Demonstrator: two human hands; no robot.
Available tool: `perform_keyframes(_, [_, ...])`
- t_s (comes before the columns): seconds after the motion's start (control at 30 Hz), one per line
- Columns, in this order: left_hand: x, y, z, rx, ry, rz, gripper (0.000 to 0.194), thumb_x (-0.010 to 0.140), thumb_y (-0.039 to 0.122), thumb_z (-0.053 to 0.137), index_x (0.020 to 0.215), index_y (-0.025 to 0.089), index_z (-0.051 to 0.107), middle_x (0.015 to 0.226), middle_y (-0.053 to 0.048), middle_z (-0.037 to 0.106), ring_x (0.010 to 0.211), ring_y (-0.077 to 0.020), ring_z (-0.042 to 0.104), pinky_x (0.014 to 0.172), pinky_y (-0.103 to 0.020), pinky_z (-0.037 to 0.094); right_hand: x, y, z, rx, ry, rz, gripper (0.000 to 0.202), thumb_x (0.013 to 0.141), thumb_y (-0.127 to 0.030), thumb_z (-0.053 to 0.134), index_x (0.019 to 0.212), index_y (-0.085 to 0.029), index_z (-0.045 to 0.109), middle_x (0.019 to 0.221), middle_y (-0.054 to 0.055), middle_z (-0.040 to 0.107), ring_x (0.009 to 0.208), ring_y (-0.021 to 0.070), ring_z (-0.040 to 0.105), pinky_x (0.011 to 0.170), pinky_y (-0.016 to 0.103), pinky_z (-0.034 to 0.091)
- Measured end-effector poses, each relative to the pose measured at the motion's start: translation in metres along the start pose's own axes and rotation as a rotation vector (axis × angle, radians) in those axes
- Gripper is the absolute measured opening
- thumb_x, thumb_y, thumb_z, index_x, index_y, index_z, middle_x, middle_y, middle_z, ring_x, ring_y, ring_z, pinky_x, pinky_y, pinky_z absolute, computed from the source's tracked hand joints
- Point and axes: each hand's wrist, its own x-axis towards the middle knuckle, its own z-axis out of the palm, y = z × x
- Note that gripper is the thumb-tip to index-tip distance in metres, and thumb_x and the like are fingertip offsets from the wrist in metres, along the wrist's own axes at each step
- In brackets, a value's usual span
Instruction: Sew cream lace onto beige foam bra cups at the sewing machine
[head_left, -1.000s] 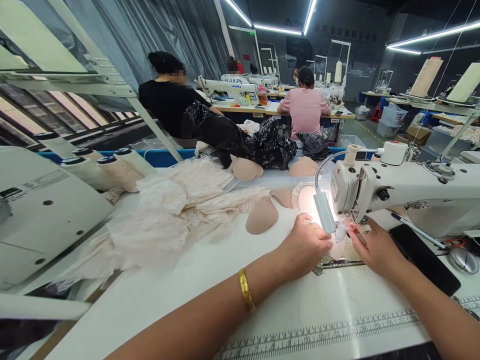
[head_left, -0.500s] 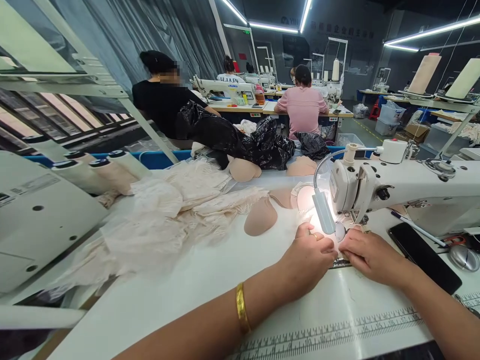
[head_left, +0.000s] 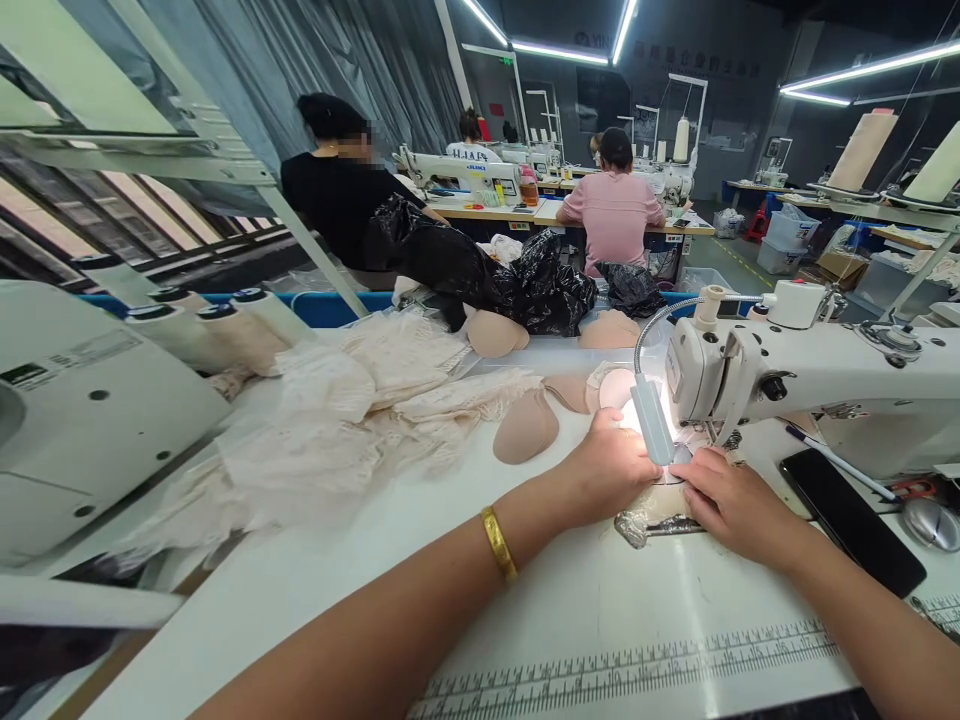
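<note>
Both my hands at the needle end of the sewing machine (head_left: pixel 847 352). Pale cloth (head_left: pixel 671 477) there too, low beneath the machine's head, mostly covered by fingers and lamp glare.

Left hand (head_left: pixel 611 468): just left of the needle area, fingers together, tips at the cloth. Pinched or only pressing: cannot tell, tips partly behind the lamp (head_left: pixel 652 422). Right hand (head_left: pixel 739 505): on the near side of the machine's head, index finger stretched toward the cloth, thumb standing apart from it. Grip on the cloth: cannot tell.

Lamp hangs on a bent metal stalk at the machine's left end, brightly lighting the work. Beige cup pads (head_left: pixel 526 428) lie left of the machine on the white table (head_left: pixel 360 600); farther left, a loose heap of cream lace (head_left: pixel 352 420). Black phone (head_left: pixel 851 520) flat on the machine's near side, right of my right hand. Printed ruler scale (head_left: pixel 637 668) nearer me than the machine. Black plastic bags (head_left: pixel 551 290) beyond the machine, to its left.
</note>
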Motion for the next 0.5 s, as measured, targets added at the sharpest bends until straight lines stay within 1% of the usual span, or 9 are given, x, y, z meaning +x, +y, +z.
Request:
perform_keyframes(0.07, [0.002, -0.006, -0.002, -0.014, 0.013, -0.056, 0.023, 0.093, 0.007, 0.050, 0.079, 0.019, 0.065, 0.078, -0.001, 0.065, 0.081, -0.0193, 0.058, 0.088, -0.043, 0.036, 0.000, 0.000, 0.002, -0.016, 0.011, 0.008, 0.028, 0.100, -0.017, 0.048, 0.119, -0.027, 0.065, 0.089, 0.005, 0.063, 0.077, 0.0231, 0.059, 0.061, 0.033, 0.046])
perform_keyframes(0.13, [0.003, -0.013, -0.002, 0.034, 0.079, -0.176, 0.024, 0.092, 0.007, 0.047, 0.079, 0.018, 0.064, 0.085, -0.005, 0.067, 0.087, -0.0231, 0.061, 0.089, -0.045, 0.040, 0.000, 0.000, 0.003, -0.021, 0.016, 0.005, 0.028, 0.100, -0.017, 0.047, 0.119, -0.027, 0.065, 0.090, 0.006, 0.063, 0.078, 0.0236, 0.060, 0.062, 0.034, 0.047])
perform_keyframes(0.17, [0.003, -0.018, -0.002, 0.063, 0.129, -0.248, 0.025, 0.091, 0.005, 0.044, 0.084, 0.017, 0.065, 0.094, -0.009, 0.069, 0.094, -0.0252, 0.062, 0.090, -0.045, 0.042, -0.001, 0.000, 0.003, -0.020, 0.016, 0.001, 0.028, 0.100, -0.017, 0.047, 0.119, -0.027, 0.064, 0.091, 0.006, 0.063, 0.079, 0.0238, 0.060, 0.063, 0.034, 0.048])
perform_keyframes(0.23, [0.000, -0.027, -0.002, 0.083, 0.196, -0.390, 0.033, 0.091, 0.002, 0.039, 0.108, 0.015, 0.064, 0.111, -0.014, 0.069, 0.104, -0.0259, 0.063, 0.089, -0.041, 0.046, -0.001, 0.000, 0.003, -0.012, 0.012, -0.003, 0.028, 0.101, -0.017, 0.045, 0.120, -0.027, 0.064, 0.091, 0.006, 0.063, 0.079, 0.0241, 0.060, 0.063, 0.034, 0.048])
perform_keyframes(0.27, [-0.002, -0.031, -0.002, 0.078, 0.181, -0.446, 0.041, 0.090, 0.000, 0.037, 0.120, 0.014, 0.060, 0.112, -0.014, 0.069, 0.102, -0.0243, 0.064, 0.084, -0.037, 0.048, -0.001, 0.000, 0.003, -0.007, 0.010, -0.002, 0.028, 0.101, -0.017, 0.044, 0.119, -0.027, 0.064, 0.091, 0.006, 0.063, 0.080, 0.0242, 0.060, 0.063, 0.035, 0.048])
perform_keyframes(0.33, [-0.008, -0.037, -0.003, 0.076, 0.084, -0.525, 0.051, 0.084, -0.004, 0.037, 0.128, 0.013, 0.054, 0.092, -0.008, 0.070, 0.081, -0.0210, 0.065, 0.068, -0.031, 0.046, -0.001, 0.001, 0.002, 0.008, 0.002, 0.001, 0.028, 0.102, -0.018, 0.043, 0.118, -0.027, 0.064, 0.091, 0.006, 0.063, 0.080, 0.0241, 0.060, 0.063, 0.034, 0.048])
perform_keyframes(0.4, [-0.015, -0.038, -0.008, 0.092, -0.020, -0.548, 0.043, 0.078, -0.003, 0.042, 0.114, 0.014, 0.059, 0.066, -0.001, 0.060, 0.057, -0.0188, 0.055, 0.055, -0.030, 0.036, -0.002, 0.001, 0.002, 0.024, -0.008, 0.004, 0.028, 0.102, -0.018, 0.043, 0.118, -0.027, 0.064, 0.092, 0.006, 0.063, 0.080, 0.0239, 0.059, 0.062, 0.034, 0.047])
perform_keyframes(0.43, [-0.018, -0.036, -0.012, 0.102, -0.046, -0.539, 0.033, 0.076, -0.002, 0.044, 0.101, 0.015, 0.060, 0.058, 0.001, 0.053, 0.051, -0.0175, 0.048, 0.054, -0.030, 0.033, -0.002, 0.001, 0.002, 0.030, -0.012, 0.005, 0.028, 0.103, -0.018, 0.043, 0.118, -0.026, 0.064, 0.092, 0.006, 0.064, 0.080, 0.0238, 0.059, 0.062, 0.034, 0.047])
perform_keyframes(0.5, [-0.023, -0.026, -0.025, 0.093, -0.104, -0.505, 0.015, 0.077, 0.004, 0.049, 0.075, 0.019, 0.053, 0.050, 0.004, 0.042, 0.045, -0.0145, 0.038, 0.054, -0.031, 0.029, -0.002, 0.002, 0.002, 0.036, -0.018, 0.008, 0.027, 0.103, -0.019, 0.043, 0.118, -0.026, 0.064, 0.093, 0.007, 0.064, 0.079, 0.0238, 0.059, 0.063, 0.034, 0.047])
